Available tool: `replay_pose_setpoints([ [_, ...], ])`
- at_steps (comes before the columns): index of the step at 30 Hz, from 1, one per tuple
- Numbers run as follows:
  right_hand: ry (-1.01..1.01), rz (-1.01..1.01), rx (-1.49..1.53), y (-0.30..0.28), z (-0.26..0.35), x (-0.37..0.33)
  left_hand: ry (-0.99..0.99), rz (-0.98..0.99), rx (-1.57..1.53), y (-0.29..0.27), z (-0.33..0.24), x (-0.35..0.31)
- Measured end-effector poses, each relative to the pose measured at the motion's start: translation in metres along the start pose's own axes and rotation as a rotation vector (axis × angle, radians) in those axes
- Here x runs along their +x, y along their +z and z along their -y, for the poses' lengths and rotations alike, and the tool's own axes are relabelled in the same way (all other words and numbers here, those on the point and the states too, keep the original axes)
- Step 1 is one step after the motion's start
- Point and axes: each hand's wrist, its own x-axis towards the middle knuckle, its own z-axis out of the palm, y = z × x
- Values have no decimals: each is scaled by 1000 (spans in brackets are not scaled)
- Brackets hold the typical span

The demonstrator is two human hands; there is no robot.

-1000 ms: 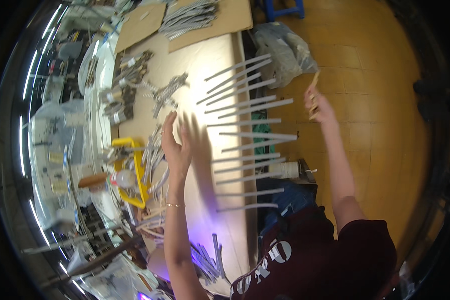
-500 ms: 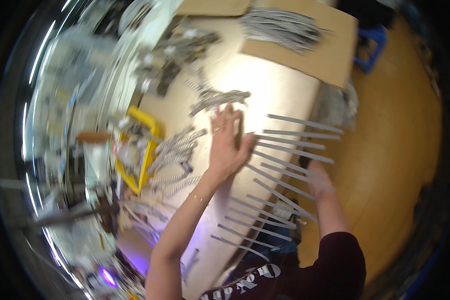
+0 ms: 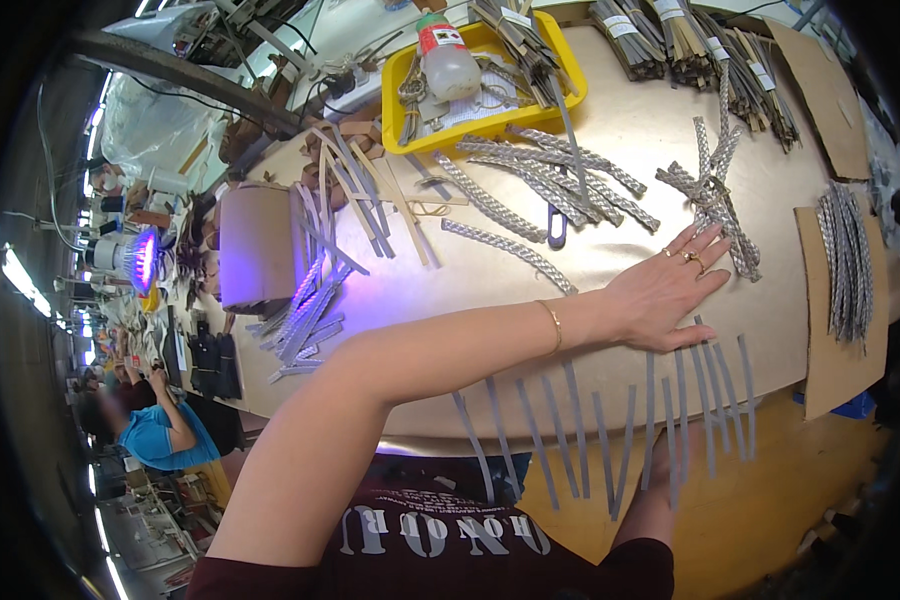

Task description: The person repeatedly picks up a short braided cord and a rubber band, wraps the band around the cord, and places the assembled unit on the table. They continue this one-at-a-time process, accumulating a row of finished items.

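My left hand (image 3: 660, 290) lies flat and open on the desk (image 3: 610, 250), gripping nothing, fingertips touching a small heap of braided cords (image 3: 715, 205) near the far right. About ten grey strips (image 3: 670, 420) hang over the near edge, hiding my right hand. Six braided cords (image 3: 540, 175) lie before one yellow tray (image 3: 490, 100).
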Motion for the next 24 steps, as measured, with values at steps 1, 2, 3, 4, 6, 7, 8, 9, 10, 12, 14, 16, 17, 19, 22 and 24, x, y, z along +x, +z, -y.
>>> replay_pose_setpoints([
  [1, -1, -20, 9, -2, -7, -4, 5, -8, 7, 1, 1, 0],
  [2, -4, -38, 20, -5, -13, -9, 8, -20, 1, 3, 1, -1],
  [3, -4, -54, 26, -6, -20, -14, 11, -32, -5, 4, 2, -1],
  [4, -6, -64, 31, -4, -28, -17, 8, -35, -7, 5, 3, -1],
  [6, -32, -81, 47, -3, -41, -23, 15, -62, -14, 7, 3, -2],
  [7, -46, -89, 52, -3, -47, -26, 18, -71, -16, 7, 3, -3],
  [8, -64, -93, 63, -5, -51, -28, 28, -95, -19, 6, 2, -3],
  [9, -83, -106, 75, -10, -55, -32, 42, -118, -23, 5, 1, -2],
  [10, -100, -119, 89, -17, -60, -36, 53, -116, -28, 3, -1, -2],
  [12, -199, -93, 106, -41, -69, -52, 107, -151, 23, -3, -5, -6],
  [14, -236, -249, 190, -70, -73, -75, 164, -116, 60, -13, -8, -10],
  [16, -344, -413, 246, -97, -67, -110, 233, -34, 65, -27, -13, -32],
  [17, -443, -530, 224, -104, -64, -128, 253, -19, 60, -35, -15, -48],
  [19, -662, -783, 193, -98, -45, -171, 235, -25, 134, -57, -14, -94],
  [22, -1084, -1120, 87, -44, 14, -240, -88, 55, 295, -96, 1, -177],
  [24, -1528, -999, -80, 21, 53, -282, -235, -89, 389, -118, 15, -226],
])
